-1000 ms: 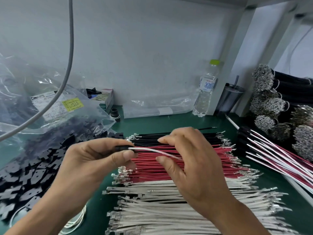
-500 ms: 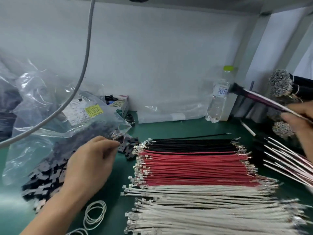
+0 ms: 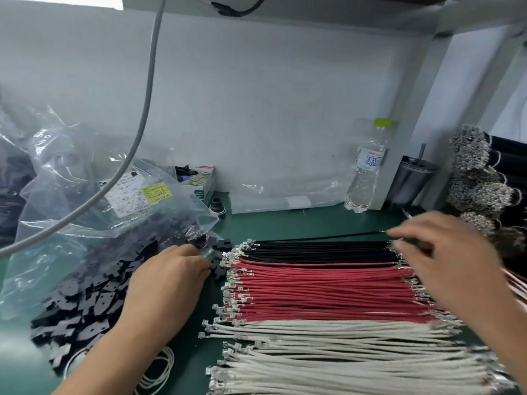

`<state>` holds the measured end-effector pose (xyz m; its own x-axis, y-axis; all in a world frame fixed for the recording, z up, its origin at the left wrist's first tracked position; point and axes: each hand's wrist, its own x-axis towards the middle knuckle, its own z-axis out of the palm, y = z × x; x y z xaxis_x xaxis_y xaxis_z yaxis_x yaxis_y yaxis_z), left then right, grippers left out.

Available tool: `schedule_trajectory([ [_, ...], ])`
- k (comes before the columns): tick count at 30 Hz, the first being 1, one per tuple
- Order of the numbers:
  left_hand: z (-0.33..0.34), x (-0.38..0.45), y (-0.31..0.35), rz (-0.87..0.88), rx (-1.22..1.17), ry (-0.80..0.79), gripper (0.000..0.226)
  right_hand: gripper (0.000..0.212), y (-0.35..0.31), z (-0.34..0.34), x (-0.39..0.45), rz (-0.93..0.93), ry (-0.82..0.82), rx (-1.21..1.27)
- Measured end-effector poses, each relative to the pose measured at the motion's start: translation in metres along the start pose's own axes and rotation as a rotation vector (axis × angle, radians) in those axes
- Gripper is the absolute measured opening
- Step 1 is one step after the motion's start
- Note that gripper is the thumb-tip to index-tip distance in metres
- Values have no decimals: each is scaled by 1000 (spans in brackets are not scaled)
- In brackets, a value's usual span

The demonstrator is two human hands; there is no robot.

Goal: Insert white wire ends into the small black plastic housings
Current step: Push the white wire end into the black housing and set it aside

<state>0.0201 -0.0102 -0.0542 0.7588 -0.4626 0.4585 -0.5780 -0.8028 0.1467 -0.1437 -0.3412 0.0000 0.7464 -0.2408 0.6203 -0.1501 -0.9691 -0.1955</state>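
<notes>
At a green workbench, a person's left hand rests among the small black plastic housings spilling from a clear plastic bag, fingertips at the pile's right edge; whether they pinch a housing cannot be told. The right hand, blurred, hovers with fingers loosely spread over the right ends of the black wires, holding nothing visible. Red wires lie below them, and the white wires lie nearest the person, terminals pointing left.
</notes>
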Motion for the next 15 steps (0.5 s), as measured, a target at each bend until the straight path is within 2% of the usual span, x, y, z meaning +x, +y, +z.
schedule_trajectory([
  [2, 1, -2, 0, -35, -28, -5, 12, 13, -38, 28, 24, -90, -74, 113],
  [5, 3, -4, -1, -47, 11, 2, 15, 18, -71, 73, 48, -61, -267, 197],
  [10, 3, -3, -5, -60, 225, -72, 34, 33, -82, 118, 66, -65, -507, 122],
  [12, 2, -3, -4, -64, 217, -86, 33, 29, -79, 123, 68, -52, -535, 112],
  [15, -2, -3, -1, -79, 173, -87, 24, 13, -77, 125, 67, -65, -474, 119],
])
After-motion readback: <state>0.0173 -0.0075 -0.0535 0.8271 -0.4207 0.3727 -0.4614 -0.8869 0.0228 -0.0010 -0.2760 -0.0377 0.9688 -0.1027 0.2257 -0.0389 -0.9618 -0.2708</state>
